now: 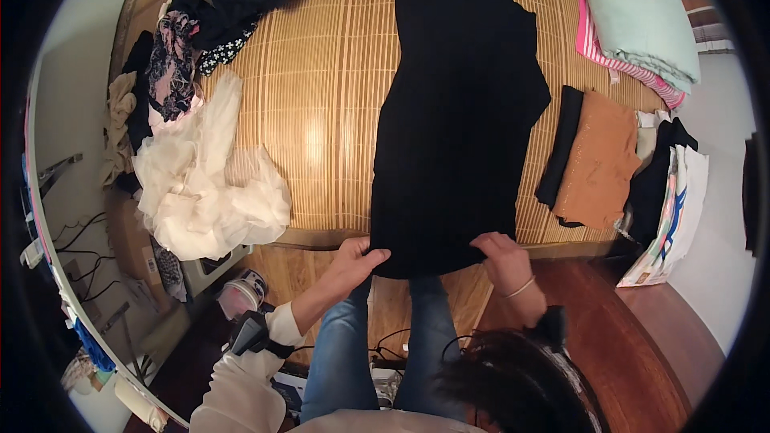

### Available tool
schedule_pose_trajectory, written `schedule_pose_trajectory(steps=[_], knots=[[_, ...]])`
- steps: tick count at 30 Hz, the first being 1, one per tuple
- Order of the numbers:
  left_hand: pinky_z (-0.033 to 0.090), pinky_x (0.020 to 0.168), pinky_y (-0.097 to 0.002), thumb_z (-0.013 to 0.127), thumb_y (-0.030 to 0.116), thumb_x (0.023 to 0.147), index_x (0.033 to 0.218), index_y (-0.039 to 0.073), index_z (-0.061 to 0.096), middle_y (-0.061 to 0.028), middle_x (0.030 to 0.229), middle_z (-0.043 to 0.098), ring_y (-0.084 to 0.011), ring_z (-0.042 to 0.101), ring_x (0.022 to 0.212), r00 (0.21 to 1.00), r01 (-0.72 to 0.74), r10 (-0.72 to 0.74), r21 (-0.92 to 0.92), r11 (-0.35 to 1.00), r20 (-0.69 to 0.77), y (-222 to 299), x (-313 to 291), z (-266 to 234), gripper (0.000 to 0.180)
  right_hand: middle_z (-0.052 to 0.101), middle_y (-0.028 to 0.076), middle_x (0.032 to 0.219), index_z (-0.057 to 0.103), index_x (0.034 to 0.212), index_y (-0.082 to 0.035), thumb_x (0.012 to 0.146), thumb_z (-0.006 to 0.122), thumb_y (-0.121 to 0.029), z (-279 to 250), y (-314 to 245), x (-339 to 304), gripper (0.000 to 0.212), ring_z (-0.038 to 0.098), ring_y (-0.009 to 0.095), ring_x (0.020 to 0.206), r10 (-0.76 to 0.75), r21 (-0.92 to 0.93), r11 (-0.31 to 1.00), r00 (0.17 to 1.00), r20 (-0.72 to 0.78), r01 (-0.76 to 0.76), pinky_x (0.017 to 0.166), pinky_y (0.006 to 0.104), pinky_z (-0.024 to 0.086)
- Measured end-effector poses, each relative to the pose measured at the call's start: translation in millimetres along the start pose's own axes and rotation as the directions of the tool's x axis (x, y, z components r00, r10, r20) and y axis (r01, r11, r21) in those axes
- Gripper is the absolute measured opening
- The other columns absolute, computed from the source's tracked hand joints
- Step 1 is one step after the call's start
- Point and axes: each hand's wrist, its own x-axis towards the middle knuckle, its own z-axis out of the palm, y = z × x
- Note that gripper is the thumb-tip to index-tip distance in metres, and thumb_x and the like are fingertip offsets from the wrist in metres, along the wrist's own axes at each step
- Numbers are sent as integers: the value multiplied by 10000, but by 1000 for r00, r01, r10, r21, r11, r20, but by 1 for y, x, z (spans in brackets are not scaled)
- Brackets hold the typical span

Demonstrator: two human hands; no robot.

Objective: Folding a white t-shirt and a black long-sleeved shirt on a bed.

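A black garment [457,128], seemingly a sleeveless dress or long top, lies spread out lengthwise on a bamboo mat [321,112]. Its near hem hangs a little over the mat's front edge. My left hand [355,261] is closed on the lower left corner, the thumb lying on top of the cloth. At the lower right side of the hem, my right hand [507,263] pinches the fabric, its fingertips partly lost against the black. A bracelet circles the right wrist, and a dark strapped device [255,335] sits on the left forearm.
Cream tulle [212,184] lies heaped at the left, below a patterned black-and-pink garment [171,64]. To the right are a folded orange-brown garment [597,160], a rolled black one [560,144], and a pale green quilt [642,16]. A tub [243,293] stands below the mat's edge.
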Motion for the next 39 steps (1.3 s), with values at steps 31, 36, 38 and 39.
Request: schedule_pose_trajectory(steps=[31, 36, 38, 39], knots=[[474, 798, -339, 723, 122, 755, 1015, -34, 585, -171, 872, 584, -269, 580, 843, 677, -458, 648, 491, 741, -349, 40, 147, 9, 333, 540, -6, 749, 577, 1024, 8, 831, 675, -110, 29, 90, 69, 246, 517, 69, 660, 766, 919, 381, 592, -250, -106, 569, 203, 438], [470, 784, -360, 715, 120, 746, 1001, -40, 589, -188, 878, 586, -296, 576, 853, 713, -388, 613, 538, 749, -340, 23, 159, 3, 326, 611, 11, 838, 606, 947, 28, 813, 686, -86, 17, 96, 71, 193, 531, 88, 730, 709, 843, 497, 657, -257, -207, 655, 237, 457], [471, 719, -373, 714, 124, 735, 1007, -55, 593, -211, 898, 586, -315, 584, 807, 687, -334, 688, 740, 585, -233, 36, 132, 11, 347, 638, 27, 881, 619, 957, 47, 805, 686, -70, 26, 113, 60, 203, 549, 102, 777, 657, 833, 548, 654, -376, -72, 706, 247, 461], [468, 645, -396, 721, 128, 718, 1001, -60, 593, -215, 845, 588, -337, 587, 721, 606, -336, 780, 839, 428, -156, 32, 123, 0, 364, 651, 62, 894, 614, 967, 57, 816, 681, -104, 26, 104, 61, 231, 557, 115, 790, 659, 811, 570, 663, -356, -130, 718, 254, 462]])
